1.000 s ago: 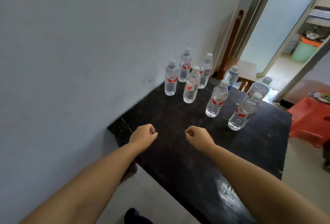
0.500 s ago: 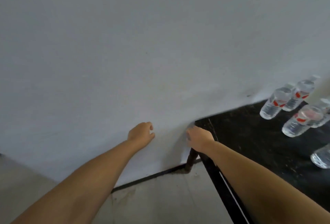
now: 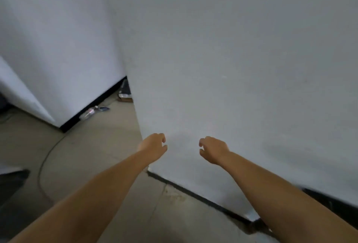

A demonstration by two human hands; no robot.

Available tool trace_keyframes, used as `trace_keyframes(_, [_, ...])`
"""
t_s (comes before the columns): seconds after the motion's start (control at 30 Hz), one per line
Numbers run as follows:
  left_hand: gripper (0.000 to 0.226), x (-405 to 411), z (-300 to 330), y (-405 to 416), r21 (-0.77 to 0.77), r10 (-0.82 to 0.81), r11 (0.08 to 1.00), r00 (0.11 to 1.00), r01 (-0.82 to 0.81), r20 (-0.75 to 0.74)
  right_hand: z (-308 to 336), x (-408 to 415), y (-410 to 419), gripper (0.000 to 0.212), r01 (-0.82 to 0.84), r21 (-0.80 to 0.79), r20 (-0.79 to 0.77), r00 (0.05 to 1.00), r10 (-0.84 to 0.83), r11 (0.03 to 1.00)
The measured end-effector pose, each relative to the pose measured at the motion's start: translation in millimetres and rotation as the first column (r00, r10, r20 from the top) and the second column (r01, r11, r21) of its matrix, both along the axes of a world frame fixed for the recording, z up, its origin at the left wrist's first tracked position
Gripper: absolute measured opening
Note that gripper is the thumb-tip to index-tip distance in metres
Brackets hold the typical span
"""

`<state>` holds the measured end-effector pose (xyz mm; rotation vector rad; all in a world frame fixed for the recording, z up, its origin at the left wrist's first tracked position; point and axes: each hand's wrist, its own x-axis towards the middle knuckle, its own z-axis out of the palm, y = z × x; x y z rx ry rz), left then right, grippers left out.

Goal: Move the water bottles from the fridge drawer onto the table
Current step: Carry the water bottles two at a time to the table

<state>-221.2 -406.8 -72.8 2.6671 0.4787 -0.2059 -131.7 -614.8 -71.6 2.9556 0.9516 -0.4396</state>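
My left hand [image 3: 154, 144] and my right hand [image 3: 213, 148] are stretched out in front of me, side by side and apart, before a white wall. Both hold nothing and their fingers are loosely curled with gaps between them. Only a dark corner of the black table [image 3: 333, 202] shows at the lower right edge. The standing water bottles and the fridge drawer are out of view. One clear bottle with a red label [image 3: 88, 113] lies on the floor by the far wall.
A white wall corner [image 3: 135, 111] juts toward me with a black skirting strip [image 3: 195, 198] along its foot. Beige floor [image 3: 93, 155] stretches left. A white slab [image 3: 23, 95] leans at the far left. Small clutter [image 3: 125, 95] lies behind the corner.
The view has swung left, away from the table; the standing bottles have left the frame. Both hands have loosened from fists into curled, parted fingers.
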Motion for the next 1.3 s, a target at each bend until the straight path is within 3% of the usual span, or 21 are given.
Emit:
trace_keyframes(0.1, [0.028, -53, 1, 32, 0.003, 0.236, 0.972, 0.972, -0.236, 0.016, -1, -10, 46, 0.030, -0.204, -0.005, -0.009, 0.979, 0.204, 0.979])
trace_keyframes(0.23, [0.030, -145, 6, 47, 0.011, 0.525, 0.851, 0.851, -0.526, 0.022, 4, -43, 103, 0.031, -0.474, 0.021, -0.026, 0.880, 0.475, 0.880])
trace_keyframes(0.37, [0.031, -256, 8, 26, 0.007, 0.770, 0.638, 0.638, -0.770, 0.021, 9, -114, 149, 0.031, -0.698, 0.043, -0.046, 0.713, 0.700, 0.715])
trace_keyframes(0.5, [0.025, -338, 12, -3, 0.011, 0.884, 0.466, 0.467, -0.884, 0.030, 13, -194, 175, 0.033, -0.837, 0.062, -0.058, 0.540, 0.840, 0.543])
trace_keyframes(0.63, [0.029, -434, 16, -29, 0.023, 0.961, 0.273, 0.274, -0.962, 0.035, 22, -299, 189, 0.030, -0.942, 0.101, -0.038, 0.319, 0.947, 0.321])
trace_keyframes(0.93, [0.029, -646, 21, -71, 0.103, 0.996, 0.058, 0.065, -0.993, 0.064, 37, -531, 219, 0.027, -0.995, 0.082, -0.017, 0.059, 0.998, 0.061])
trace_keyframes(1.1, [0.026, -785, 32, -123, 0.134, 0.980, -0.196, -0.190, -0.971, 0.057, 46, -679, 205, 0.029, -0.977, 0.089, 0.004, -0.192, 0.981, -0.192])
trace_keyframes(1.3, [0.019, -867, 28, -195, 0.128, 0.914, -0.405, -0.398, -0.905, 0.079, 40, -806, 190, 0.028, -0.904, 0.059, 0.026, -0.423, 0.906, -0.424])
